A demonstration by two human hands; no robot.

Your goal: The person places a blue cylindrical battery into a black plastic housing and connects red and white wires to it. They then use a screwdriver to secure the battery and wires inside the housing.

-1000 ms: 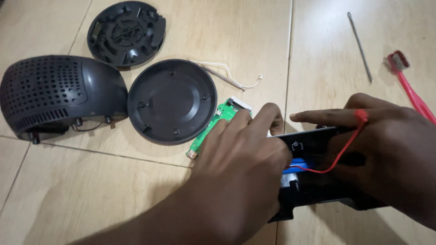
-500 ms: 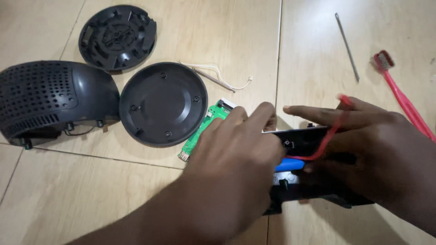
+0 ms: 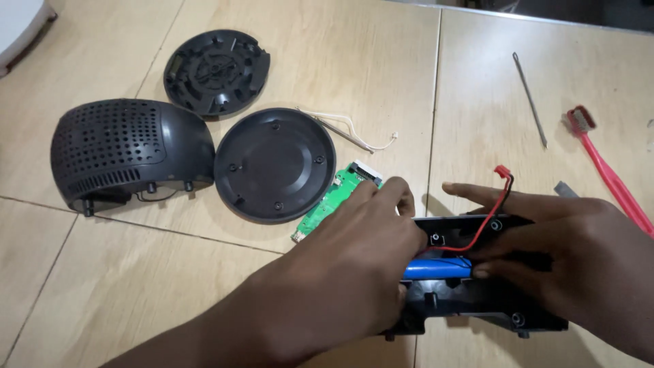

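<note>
Here, both hands' grip [image 3: 436, 252] closed on blue battery [image 3: 437, 268]

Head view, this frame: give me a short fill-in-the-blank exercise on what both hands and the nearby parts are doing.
1. Both hands, left hand and right hand, rest on the black plastic housing, where a ____ cylindrical battery cell lies.
2. A ____ wire with plug runs over the right hand's fingers.
3. The green circuit board lies beside the round ____ plastic cover.

Missing words: blue; red; black
</note>
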